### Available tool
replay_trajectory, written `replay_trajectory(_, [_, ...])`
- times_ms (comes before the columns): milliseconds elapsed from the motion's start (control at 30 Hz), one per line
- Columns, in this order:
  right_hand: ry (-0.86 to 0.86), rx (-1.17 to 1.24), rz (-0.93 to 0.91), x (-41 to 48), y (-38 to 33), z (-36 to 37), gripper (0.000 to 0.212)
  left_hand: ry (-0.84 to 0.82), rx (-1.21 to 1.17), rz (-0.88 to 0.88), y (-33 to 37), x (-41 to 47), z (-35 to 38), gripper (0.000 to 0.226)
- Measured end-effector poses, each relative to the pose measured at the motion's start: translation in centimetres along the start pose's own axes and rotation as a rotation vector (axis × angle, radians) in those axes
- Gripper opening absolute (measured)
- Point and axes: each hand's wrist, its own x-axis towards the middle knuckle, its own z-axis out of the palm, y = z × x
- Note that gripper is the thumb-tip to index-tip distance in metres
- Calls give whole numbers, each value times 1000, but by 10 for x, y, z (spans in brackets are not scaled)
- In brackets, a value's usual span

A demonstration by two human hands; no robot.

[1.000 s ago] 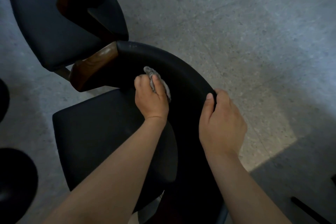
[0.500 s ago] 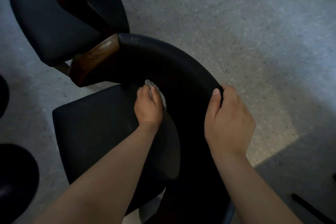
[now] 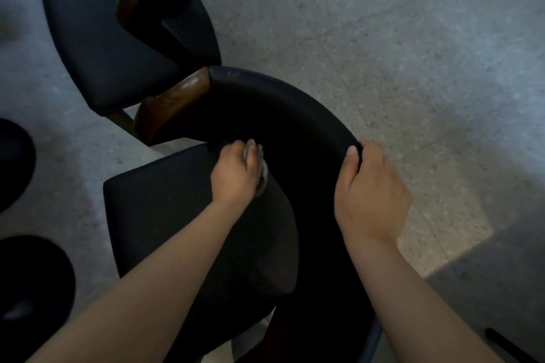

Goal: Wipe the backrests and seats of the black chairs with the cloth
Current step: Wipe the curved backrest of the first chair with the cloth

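Clutching cloth (image 3: pixel 264 175), left hand (image 3: pixel 234 175); right hand (image 3: pixel 371 194) grips backrest (image 3: pixel 295 115).

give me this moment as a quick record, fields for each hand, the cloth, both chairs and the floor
left hand: grips the cloth, pressing it low on the inner backrest, near where that meets the seat
right hand: grips the top rim of the backrest
cloth: grey, bunched, mostly hidden by the hand
near chair seat: black, forearm above it
wooden arm: brown, at the backrest's far end
far chair: black, no hand on it
floor: grey, speckled
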Motion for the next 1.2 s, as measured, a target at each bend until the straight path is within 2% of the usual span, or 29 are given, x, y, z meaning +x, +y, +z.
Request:
replay_trajectory(133, [-7,4,-4,0,1,0,35,315,-39,205,55,-4,-28,26])
replay_trajectory(200, [-4,-12,-4,0,1,0,34,403,-39,267,80,4,-33,28])
replay_trajectory(300, [-15,-21,2,0,1,0,38,408,93,327,102,20,-29,31])
replay_trajectory(533, [-7,-23,9,1,0,0,32,454,376,326,109,48,-25,31])
replay_trajectory(667, [-9,5,4,1,0,0,34,556,239,92,106,52,-24,31])
replay_trajectory(833, [-5,-24,1,1,1,1,36,544,184,166,93,42,-13,41])
replay_trajectory(967, [-7,-29,5,1,1,3,37,545,17,158,82,34,2,46])
replay_trajectory(1200, [8,-10,-3,0,2,2,36,594,-187,144,65,35,22,41])
